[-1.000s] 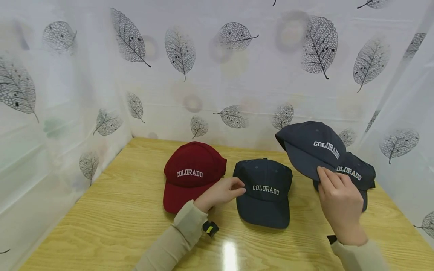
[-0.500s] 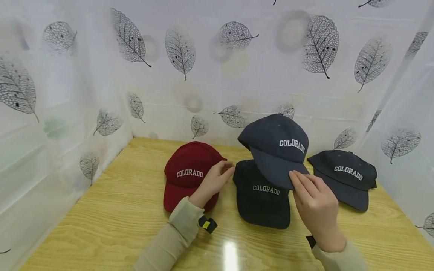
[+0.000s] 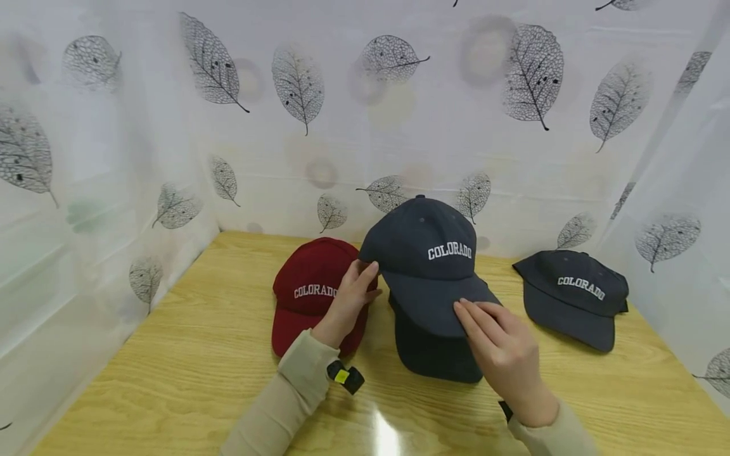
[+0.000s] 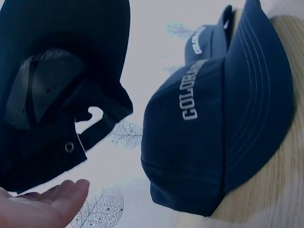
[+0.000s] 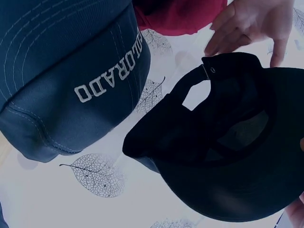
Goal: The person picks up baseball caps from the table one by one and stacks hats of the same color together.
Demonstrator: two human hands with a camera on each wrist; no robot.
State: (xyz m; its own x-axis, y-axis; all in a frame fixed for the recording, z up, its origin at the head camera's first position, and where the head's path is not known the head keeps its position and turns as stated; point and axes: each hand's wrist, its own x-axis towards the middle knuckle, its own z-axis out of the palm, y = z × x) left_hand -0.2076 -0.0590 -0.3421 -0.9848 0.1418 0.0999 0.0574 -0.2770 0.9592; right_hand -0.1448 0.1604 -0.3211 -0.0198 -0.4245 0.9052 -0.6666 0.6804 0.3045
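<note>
My right hand pinches the brim of a dark navy baseball cap lettered COLORADO, raised and tilted above another dark cap on the table. At the raised cap's left edge is my left hand, its fingers extended beside the crown. In the right wrist view the left hand shows spread, fairly straight fingers near the cap's back strap. From the left wrist, the raised cap's hollow underside faces the camera, and the lower cap stands to its right.
Partly behind the left hand, a dark red COLORADO cap lies on the wooden table. A further navy cap lies at the right. A leaf-printed white curtain encloses the back and sides.
The right hand has carried the pinched cap leftward, from over the right-hand cap to over the middle one. The left hand has shifted slightly left and up, to the raised cap's edge.
</note>
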